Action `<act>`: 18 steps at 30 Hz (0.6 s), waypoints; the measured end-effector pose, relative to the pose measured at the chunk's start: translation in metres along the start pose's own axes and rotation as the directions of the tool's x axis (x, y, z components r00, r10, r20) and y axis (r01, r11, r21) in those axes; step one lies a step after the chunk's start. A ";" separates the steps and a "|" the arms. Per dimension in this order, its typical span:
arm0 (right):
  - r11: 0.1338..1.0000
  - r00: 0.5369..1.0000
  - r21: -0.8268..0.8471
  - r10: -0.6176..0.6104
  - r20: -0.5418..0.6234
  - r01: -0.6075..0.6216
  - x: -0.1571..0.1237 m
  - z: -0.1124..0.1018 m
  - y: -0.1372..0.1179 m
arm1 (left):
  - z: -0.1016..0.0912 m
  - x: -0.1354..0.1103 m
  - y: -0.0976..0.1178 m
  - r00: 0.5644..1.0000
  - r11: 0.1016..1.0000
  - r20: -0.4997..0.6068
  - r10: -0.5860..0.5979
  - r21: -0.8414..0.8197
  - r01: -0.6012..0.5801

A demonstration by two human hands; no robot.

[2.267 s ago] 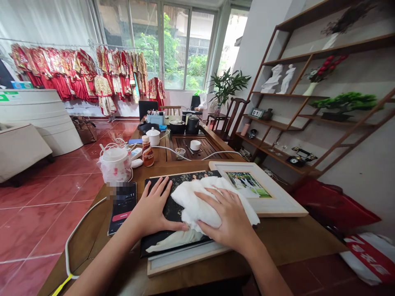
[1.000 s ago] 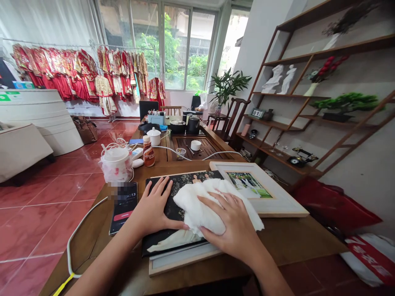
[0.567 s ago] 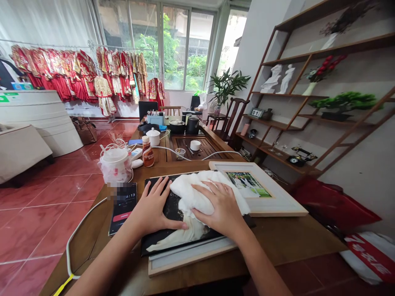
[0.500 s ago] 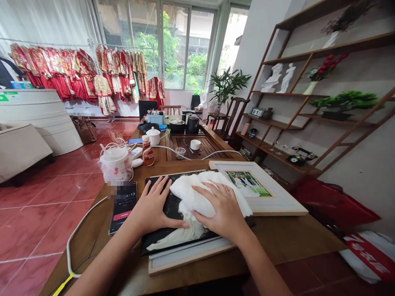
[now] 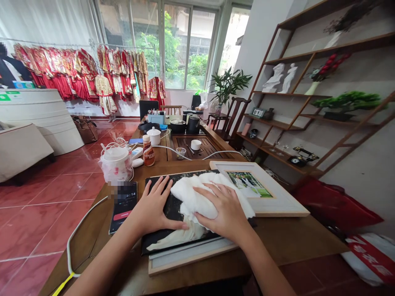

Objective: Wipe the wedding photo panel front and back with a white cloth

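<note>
My left hand (image 5: 156,205) lies with its fingers spread on the left part of a dark, flat picture panel (image 5: 154,238). On that panel a pale dress-like shape (image 5: 179,236) shows near the lower edge. A thick, bunched white cloth (image 5: 191,189) covers the panel's right part. My right hand (image 5: 220,207) is curved over the cloth, gripping it with the thumb at its near-left side. Below the panel sticks out a light wooden frame (image 5: 185,259) with a pale mat. Another framed photo (image 5: 249,185) lies to the right, its near-left portion partly covered by the cloth.
Left of the panel lies a phone (image 5: 125,209), with a bagged white tub (image 5: 116,164) behind it. A brown bottle (image 5: 148,151) and a wooden tea tray (image 5: 212,148) stand farther back. A white cable (image 5: 69,242) runs along the table's left side.
My right hand and the cloth have shifted very slightly to the right. My left hand stays in place. The phone's displayed digits changed from 13 to 14.
</note>
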State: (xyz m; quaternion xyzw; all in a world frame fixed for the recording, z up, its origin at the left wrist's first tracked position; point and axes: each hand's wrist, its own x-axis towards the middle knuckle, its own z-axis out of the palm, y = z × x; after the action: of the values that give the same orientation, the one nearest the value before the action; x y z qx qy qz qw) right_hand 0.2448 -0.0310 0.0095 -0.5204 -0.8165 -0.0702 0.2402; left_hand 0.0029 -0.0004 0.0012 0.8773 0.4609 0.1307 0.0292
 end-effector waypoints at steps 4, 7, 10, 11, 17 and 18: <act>1.000 1.000 0.002 0.007 -0.023 -0.007 0.008 0.004 0.003 | -0.002 0.000 0.001 1.000 1.000 0.020 -0.014 0.003 0.014; 1.000 1.000 -0.003 -0.009 -0.030 0.009 0.003 0.003 0.002 | -0.001 0.001 0.001 1.000 1.000 0.005 -0.012 0.004 0.012; 0.999 0.999 -0.014 -0.032 -0.011 0.031 -0.010 0.000 -0.001 | 0.000 0.001 0.000 1.000 1.000 -0.009 -0.003 0.005 0.003; 0.999 0.999 -0.020 -0.036 -0.006 0.036 -0.015 -0.001 -0.002 | 0.000 0.001 0.000 1.000 1.000 -0.005 -0.004 0.009 0.004; 0.999 0.999 -0.039 -0.033 -0.002 0.033 -0.025 -0.005 -0.004 | 0.001 0.001 -0.003 1.000 1.000 -0.003 0.003 0.025 -0.003; 0.999 1.000 -0.038 -0.030 -0.001 0.030 -0.023 -0.005 -0.004 | 0.001 0.001 -0.003 1.000 1.000 -0.010 0.009 0.020 -0.008</act>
State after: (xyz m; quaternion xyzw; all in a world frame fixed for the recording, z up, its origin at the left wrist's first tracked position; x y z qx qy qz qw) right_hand 0.2509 -0.0528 0.0034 -0.5127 -0.8225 -0.0897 0.2296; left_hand 0.0013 0.0023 -0.0002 0.8788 0.4587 0.1304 0.0175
